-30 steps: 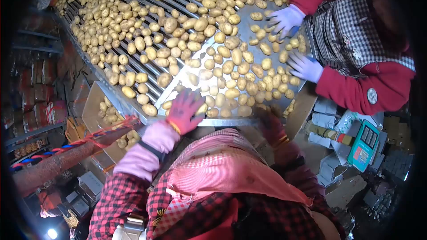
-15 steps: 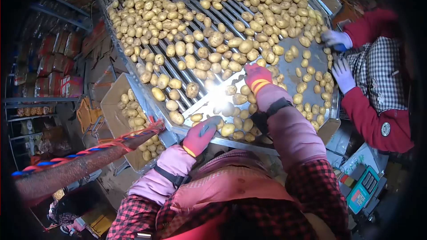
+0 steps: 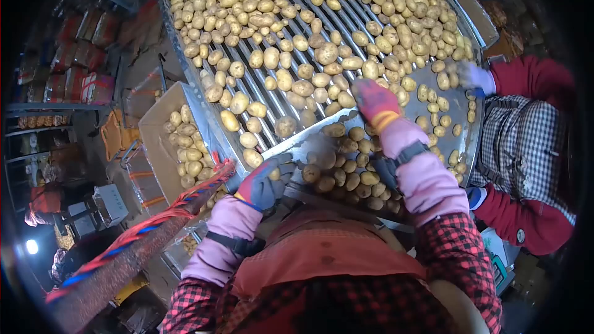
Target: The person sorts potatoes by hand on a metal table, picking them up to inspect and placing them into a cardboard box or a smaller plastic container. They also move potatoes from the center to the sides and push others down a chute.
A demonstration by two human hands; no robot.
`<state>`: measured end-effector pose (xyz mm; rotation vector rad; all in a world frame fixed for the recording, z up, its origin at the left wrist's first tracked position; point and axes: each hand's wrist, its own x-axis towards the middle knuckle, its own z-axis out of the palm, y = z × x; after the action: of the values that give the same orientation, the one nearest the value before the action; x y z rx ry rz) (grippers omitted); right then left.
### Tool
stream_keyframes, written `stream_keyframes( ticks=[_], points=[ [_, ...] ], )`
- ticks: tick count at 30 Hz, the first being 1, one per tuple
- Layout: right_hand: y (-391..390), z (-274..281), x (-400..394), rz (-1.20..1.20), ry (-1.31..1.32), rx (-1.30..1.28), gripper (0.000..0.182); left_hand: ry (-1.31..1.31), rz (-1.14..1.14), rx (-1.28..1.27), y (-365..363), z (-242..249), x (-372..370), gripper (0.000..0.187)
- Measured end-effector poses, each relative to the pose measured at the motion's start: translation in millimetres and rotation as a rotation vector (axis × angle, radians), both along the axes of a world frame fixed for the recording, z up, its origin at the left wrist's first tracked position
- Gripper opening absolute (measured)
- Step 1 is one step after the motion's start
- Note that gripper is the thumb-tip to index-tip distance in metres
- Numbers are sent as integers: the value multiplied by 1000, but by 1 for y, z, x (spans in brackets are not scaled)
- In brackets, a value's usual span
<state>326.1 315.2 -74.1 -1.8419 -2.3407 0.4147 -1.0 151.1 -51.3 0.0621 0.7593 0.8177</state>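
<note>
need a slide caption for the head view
Gloved left hand closed on a potato at the sorting table's edge; right hand reaches among potatoes on the rollers.

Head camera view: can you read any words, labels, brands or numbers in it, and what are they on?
No text can be read.
Stacked red boxes on the shelves: printing too blurred to read.
Round badge on the co-worker's red sleeve: too small to read.
Potato box, gloves and metal sorting table: no lettering shows.
</note>
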Motion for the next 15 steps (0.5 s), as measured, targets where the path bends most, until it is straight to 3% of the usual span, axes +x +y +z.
stream_keyframes(
  ticks=[2,3,4,6,8,10,13,15],
  points=[
    [-12,5,29,-204,27,-126,35,73,-14,-2,-7,5,-10,48],
    [-13,11,27,-211,99,-49,33,112,-21,-3,-10,5,-17,48],
    [-16,18,26,-222,174,23,31,-11,-41,115,-15,-9,-28,49],
    [-12,19,10,-167,319,180,24,557,-344,689,-10,-5,-26,48],
    [-1,3,-8,-74,215,76,34,792,-492,894,-11,-5,-27,46],
    [11,-11,-21,-24,-35,-76,46,717,-473,784,-15,-8,-29,42],
    [15,-14,-22,-34,-103,-229,46,703,-418,783,-18,5,-30,38],
    [-13,-27,-20,-6,-161,40,44,690,-369,831,-18,14,-24,36]
  ],
)
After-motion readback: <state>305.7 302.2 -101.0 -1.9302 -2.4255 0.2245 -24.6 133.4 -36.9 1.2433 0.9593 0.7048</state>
